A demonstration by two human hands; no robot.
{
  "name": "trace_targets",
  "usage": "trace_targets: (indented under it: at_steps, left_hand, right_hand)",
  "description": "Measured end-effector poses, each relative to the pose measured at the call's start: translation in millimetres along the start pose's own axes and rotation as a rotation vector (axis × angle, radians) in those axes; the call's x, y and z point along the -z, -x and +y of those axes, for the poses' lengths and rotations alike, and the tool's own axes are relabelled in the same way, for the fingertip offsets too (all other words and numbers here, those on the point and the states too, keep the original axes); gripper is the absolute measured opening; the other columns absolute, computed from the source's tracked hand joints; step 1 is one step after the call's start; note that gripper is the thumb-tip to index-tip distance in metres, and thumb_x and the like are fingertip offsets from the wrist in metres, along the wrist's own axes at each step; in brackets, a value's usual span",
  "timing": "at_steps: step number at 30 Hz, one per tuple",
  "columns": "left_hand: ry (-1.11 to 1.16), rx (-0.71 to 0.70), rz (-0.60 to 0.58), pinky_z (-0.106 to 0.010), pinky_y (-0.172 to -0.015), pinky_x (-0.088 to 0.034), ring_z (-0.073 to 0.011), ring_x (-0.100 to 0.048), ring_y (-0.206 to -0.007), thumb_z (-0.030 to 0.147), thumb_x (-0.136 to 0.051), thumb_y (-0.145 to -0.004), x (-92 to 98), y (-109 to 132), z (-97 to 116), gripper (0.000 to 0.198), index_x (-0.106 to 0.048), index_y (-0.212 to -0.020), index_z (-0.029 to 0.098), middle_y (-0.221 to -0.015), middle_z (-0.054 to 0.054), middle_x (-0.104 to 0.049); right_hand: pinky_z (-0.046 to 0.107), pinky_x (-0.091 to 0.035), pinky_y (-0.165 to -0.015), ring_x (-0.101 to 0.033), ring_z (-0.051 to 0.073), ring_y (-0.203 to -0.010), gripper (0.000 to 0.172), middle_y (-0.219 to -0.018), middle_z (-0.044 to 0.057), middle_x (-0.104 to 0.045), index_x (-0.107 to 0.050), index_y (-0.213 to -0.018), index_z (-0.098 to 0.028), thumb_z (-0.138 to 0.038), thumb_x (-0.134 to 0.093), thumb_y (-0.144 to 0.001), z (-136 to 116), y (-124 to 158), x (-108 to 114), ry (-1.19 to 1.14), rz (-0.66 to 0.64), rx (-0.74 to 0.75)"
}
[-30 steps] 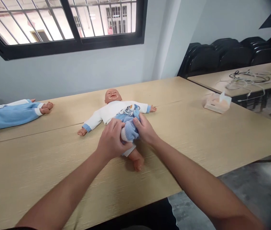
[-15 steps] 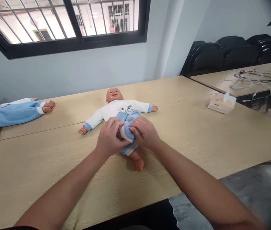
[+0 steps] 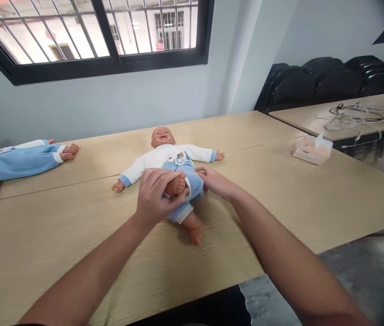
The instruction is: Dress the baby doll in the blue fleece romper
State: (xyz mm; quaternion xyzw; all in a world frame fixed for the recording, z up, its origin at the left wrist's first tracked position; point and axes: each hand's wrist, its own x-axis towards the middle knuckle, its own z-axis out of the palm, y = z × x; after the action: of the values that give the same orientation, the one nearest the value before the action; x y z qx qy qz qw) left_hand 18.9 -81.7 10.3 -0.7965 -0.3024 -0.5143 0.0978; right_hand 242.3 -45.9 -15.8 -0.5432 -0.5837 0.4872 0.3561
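Observation:
A baby doll in a white top and blue trousers lies on its back, head away from me. My left hand is closed around one raised foot of the doll, its toes showing between thumb and fingers. On the right, my right hand grips the blue trouser leg of that same leg; its fingertips are partly hidden behind the cloth. The doll's other bare foot rests on the table below the white cuff.
The wooden table extends to both sides. A second doll in similar clothes lies at the left. To the right stands a tissue box. Cables lie on another table, before stacked black chairs. A barred window is ahead.
The doll's foot has come into view out of the trouser cuff in my left hand. My right hand has moved right, drawing the trouser leg along the leg.

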Motion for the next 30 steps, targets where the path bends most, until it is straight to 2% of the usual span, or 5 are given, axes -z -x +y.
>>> trace_targets:
  at_steps: [3, 9, 14, 22, 30]
  left_hand:
    - [0.047, 0.003, 0.003, -0.041, -0.089, -0.052, -0.0225, -0.067, -0.093, 0.032, -0.074, -0.088, 4.6, -4.1, 5.7, 0.029, -0.066, -0.114, 0.025, -0.1, -0.005, -0.073]
    - [0.016, -0.324, -0.211, -0.038, -0.084, -0.053, -0.021, -0.067, -0.09, 0.034, -0.074, -0.091, 12.9, 8.9, 23.6, 0.039, -0.062, -0.129, 0.034, -0.103, 0.0, -0.076]
    - [0.096, -0.473, -0.325, -0.028, -0.07, -0.053, -0.0142, -0.065, -0.08, 0.019, -0.059, -0.1, -0.5, 22.7, 46.9, 0.032, -0.061, -0.132, 0.023, -0.103, -0.001, -0.075]
    - [0.026, -0.332, -0.51, -0.027, -0.071, -0.055, -0.0184, -0.068, -0.095, 0.018, -0.049, -0.105, -18.6, 33.5, 79.5, 0.03, -0.062, -0.131, 0.016, -0.107, -0.006, -0.072]
    - [0.285, -0.289, -0.514, -0.035, -0.092, -0.055, -0.0188, -0.067, -0.105, 0.024, -0.048, -0.104, -20.7, 36.2, 61.5, 0.031, -0.057, -0.133, 0.021, -0.118, -0.007, -0.071]
  right_hand:
    - [0.029, -0.042, -0.058, -0.054, 0.018, -0.062, 0.025, -0.071, -0.001, -0.062, -0.058, -0.09, -0.023, -0.045, -0.069, -0.086, 1.2, -1.6, 7.0, -0.006, -0.057, 0.046]
    - [0.033, -0.044, -0.07, -0.054, 0.021, -0.07, 0.014, -0.075, -0.001, -0.059, -0.051, -0.084, -0.024, -0.034, -0.053, -0.094, 24.1, -24.4, 11.6, 0.246, 0.353, 0.079]
    - [0.037, -0.048, -0.08, -0.06, 0.024, -0.079, 0.011, -0.083, 0.003, -0.064, -0.054, -0.091, -0.023, -0.034, -0.053, -0.094, 39.1, -38.3, 14.8, 0.228, 0.419, 0.056]
    - [0.052, -0.041, -0.115, -0.058, 0.033, -0.131, 0.049, -0.138, 0.01, -0.066, -0.067, -0.123, -0.024, -0.063, -0.06, -0.093, 15.0, -15.0, 17.5, 0.051, 0.138, 0.081]
    - [0.054, -0.045, -0.115, -0.056, 0.036, -0.135, 0.076, -0.148, 0.011, -0.059, -0.055, -0.144, -0.025, -0.043, -0.085, -0.077, -5.2, 4.6, 19.1, 0.086, -0.081, 0.126]
